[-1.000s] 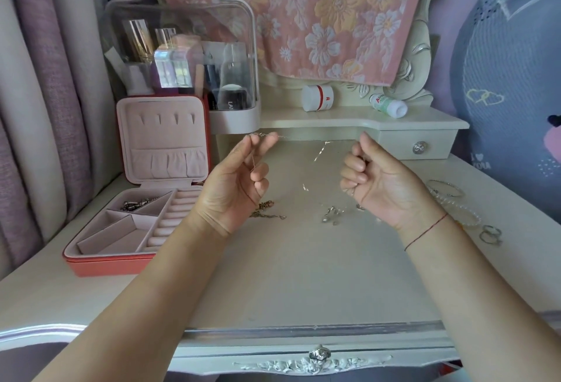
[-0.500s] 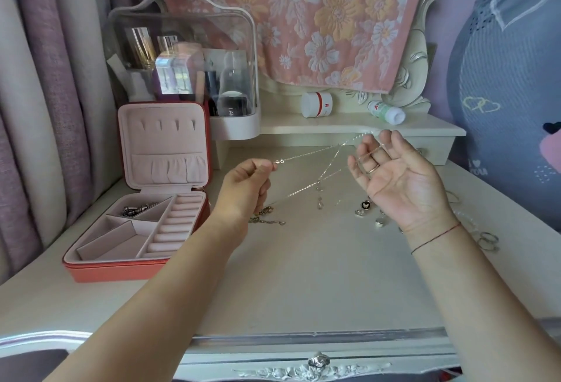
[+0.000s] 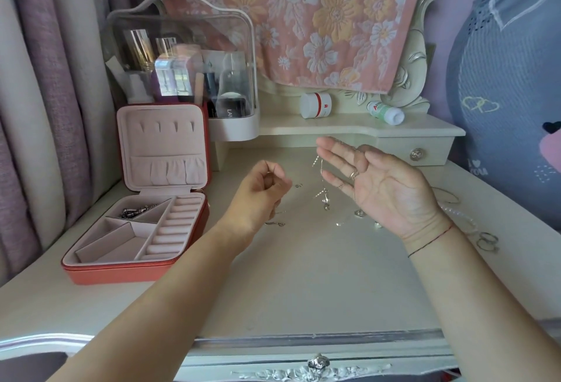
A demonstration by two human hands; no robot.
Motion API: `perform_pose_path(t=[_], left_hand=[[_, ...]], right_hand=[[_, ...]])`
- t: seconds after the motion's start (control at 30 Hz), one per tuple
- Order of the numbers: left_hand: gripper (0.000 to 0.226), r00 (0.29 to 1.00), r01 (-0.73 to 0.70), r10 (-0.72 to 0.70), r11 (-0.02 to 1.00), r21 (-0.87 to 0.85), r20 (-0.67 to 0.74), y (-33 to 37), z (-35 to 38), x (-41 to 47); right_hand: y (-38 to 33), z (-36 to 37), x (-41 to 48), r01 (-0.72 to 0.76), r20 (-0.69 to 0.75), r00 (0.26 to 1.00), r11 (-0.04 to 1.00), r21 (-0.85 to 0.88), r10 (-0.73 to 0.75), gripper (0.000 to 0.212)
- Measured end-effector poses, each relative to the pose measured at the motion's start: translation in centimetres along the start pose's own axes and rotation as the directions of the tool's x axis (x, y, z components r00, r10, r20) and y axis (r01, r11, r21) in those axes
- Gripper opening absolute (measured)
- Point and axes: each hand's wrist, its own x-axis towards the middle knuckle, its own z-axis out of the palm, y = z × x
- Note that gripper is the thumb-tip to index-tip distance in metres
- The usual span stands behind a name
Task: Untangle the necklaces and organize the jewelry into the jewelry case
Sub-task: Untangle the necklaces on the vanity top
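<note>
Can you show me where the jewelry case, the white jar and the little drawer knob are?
Jewelry case (image 3: 121, 274): head view, on its red front wall.
White jar (image 3: 314, 105): head view, on its white side.
Drawer knob (image 3: 416, 154): head view, on the knob's middle.

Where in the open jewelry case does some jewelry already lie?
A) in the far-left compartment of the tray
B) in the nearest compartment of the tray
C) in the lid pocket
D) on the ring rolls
A: the dark metal jewelry pieces lie in the far-left compartment of the jewelry case; its other sections look bare.
</note>
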Motion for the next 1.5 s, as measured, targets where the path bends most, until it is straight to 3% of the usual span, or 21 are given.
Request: perform_pose_path(t=[0.13, 0.27, 0.4, 0.47, 0.57, 0.7, 1.1, 1.2, 1.3, 1.5], left_hand=[[0.021, 0.997, -0.055, 0.048, 0.990, 0.130, 0.058, -0.2, 0.0, -0.2], [0.006, 0.990, -0.063, 0.038, 0.981, 0.181, 0.139, 0.1, 0.4, -0.7], [0.023, 0.976, -0.032, -0.006, 0.985, 0.168, 0.220, 0.2, 0.7, -0.9], [0.017, 0.968, -0.056, 0.009, 0.981, 0.183, 0.250, 0.3, 0.8, -1.0], [0.003, 0.967, -0.065, 0.022, 0.984, 0.165, 0.255, 0.3, 0.9, -1.0], [0.015, 0.965, -0.066, 0.019, 0.983, 0.170, 0.261, 0.1, 1.0, -1.0], [0.006, 0.961, -0.035, -0.010, 0.987, 0.157, 0.277, -0.1, 1.2, -0.8], [0.005, 0.954, -0.008, -0.011, 0.998, 0.061, 0.301, 0.3, 0.9, -1.0], [0.009, 0.952, 0.022, -0.011, 0.999, -0.032, 0.306, 0.5, 0.7, -0.9], [0.014, 0.966, 0.078, -0.031, 0.981, -0.176, 0.255, 0.8, 0.4, -0.7]], right_hand=[[0.1, 0.3, -0.1, -0.015, 0.082, 0.996, 1.000, 0.007, 0.015, 0.021], [0.2, 0.1, 0.0, -0.017, 0.127, 0.992, 0.997, 0.073, 0.008, 0.019], [0.4, 0.0, 0.2, -0.019, 0.141, 0.990, 0.991, 0.135, 0.000, 0.017], [0.4, 0.0, 0.3, -0.018, 0.134, 0.991, 0.989, 0.146, -0.002, 0.017], [0.4, -0.1, 0.3, -0.008, 0.105, 0.994, 0.987, 0.158, -0.009, 0.018], [0.4, -0.3, 0.2, -0.003, 0.108, 0.994, 0.982, 0.187, -0.018, 0.016], [0.7, -0.6, 0.3, -0.035, 0.121, 0.993, 0.979, 0.200, 0.010, 0.015], [1.1, -0.6, 0.5, -0.085, -0.035, 0.995, 0.993, 0.078, 0.088, 0.015], [2.0, -0.5, 0.8, -0.197, -0.276, 0.952, 0.955, -0.221, 0.133, 0.020], [3.1, 0.1, 0.7, -0.344, -0.346, 0.926, 0.706, -0.619, 0.148, 0.025]])
